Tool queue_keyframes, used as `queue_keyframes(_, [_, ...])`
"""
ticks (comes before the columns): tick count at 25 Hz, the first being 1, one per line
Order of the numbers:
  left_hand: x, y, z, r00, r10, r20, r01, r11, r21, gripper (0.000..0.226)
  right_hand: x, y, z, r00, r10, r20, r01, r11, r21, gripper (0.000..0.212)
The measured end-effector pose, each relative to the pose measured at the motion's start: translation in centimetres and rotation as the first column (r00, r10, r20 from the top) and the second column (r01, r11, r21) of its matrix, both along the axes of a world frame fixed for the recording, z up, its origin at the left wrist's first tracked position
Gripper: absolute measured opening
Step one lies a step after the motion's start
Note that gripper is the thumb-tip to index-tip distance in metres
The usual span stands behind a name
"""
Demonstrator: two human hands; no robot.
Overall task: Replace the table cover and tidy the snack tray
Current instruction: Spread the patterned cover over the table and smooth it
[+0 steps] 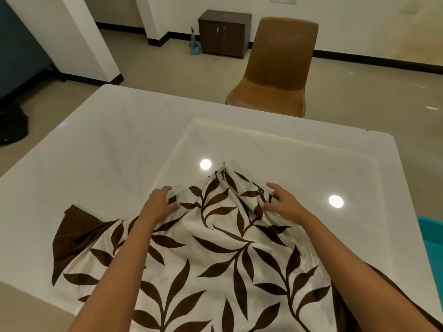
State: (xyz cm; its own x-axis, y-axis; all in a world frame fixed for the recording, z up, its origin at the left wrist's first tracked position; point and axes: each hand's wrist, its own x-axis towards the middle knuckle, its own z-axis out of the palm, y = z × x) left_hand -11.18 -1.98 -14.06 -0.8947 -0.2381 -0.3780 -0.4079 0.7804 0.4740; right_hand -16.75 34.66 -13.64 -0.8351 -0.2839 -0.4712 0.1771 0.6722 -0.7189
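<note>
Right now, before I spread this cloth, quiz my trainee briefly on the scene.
1. True or false: the leaf-print cloth covers the whole white table.
2. What stands beyond the table's far edge? A) brown chair B) stool C) trolley
3. Fill in: the left hand and right hand both grip the ___.
Key: 1 false, it lies bunched on the near part; 2 A; 3 cloth.

Brown chair (275, 75), dark wooden cabinet (223, 34) behind
</note>
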Motion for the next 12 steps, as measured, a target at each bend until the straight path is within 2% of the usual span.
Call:
queue_keyframes(2, [-0.1,-0.2,-0.2,0.999,-0.023,0.047,0.022,1.000,0.015,0.056,-0.4,0.2,0.7,0.994,0.102,0.034,-0.102,0.995,-0.008,0.025])
queue_keyframes(3, [-0.3,-0.4,-0.1,0.999,-0.023,0.034,0.023,0.999,0.025,0.046,-0.5,0.4,1.3,0.993,0.114,-0.011,-0.114,0.993,-0.006,0.008])
queue_keyframes(5, [-0.6,-0.8,0.9,0.993,0.060,-0.102,-0.052,0.996,0.075,0.031,-1.2,1.1,3.0,0.987,-0.010,-0.161,0.000,0.998,-0.060,0.021])
queue_keyframes(7, [-1.5,-1.2,2.9,0.934,0.187,-0.305,-0.153,0.980,0.130,0.028,-1.7,2.0,5.9,0.918,-0.224,-0.328,0.177,0.970,-0.169,0.036])
queue_keyframes(8, [-2.1,-1.5,4.0,0.884,0.220,-0.412,-0.183,0.975,0.126,0.027,-1.9,2.7,7.4,0.839,-0.310,-0.448,0.237,0.948,-0.212,0.041])
queue_keyframes(9, [-2.6,-1.9,4.9,0.823,0.242,-0.514,-0.219,0.970,0.107,0.026,-2.3,3.5,8.9,0.708,-0.370,-0.601,0.294,0.929,-0.226,0.041])
queue_keyframes(11, [-3.3,-2.8,6.0,0.688,0.279,-0.670,-0.322,0.945,0.062,0.023,-3.0,5.1,11.0,0.354,-0.365,-0.861,0.435,0.879,-0.194,0.035])
queue_keyframes(12, [-3.5,-2.9,6.2,0.652,0.278,-0.705,-0.356,0.934,0.039,0.022,-3.4,5.6,11.4,0.223,-0.307,-0.925,0.504,0.848,-0.160,0.031])
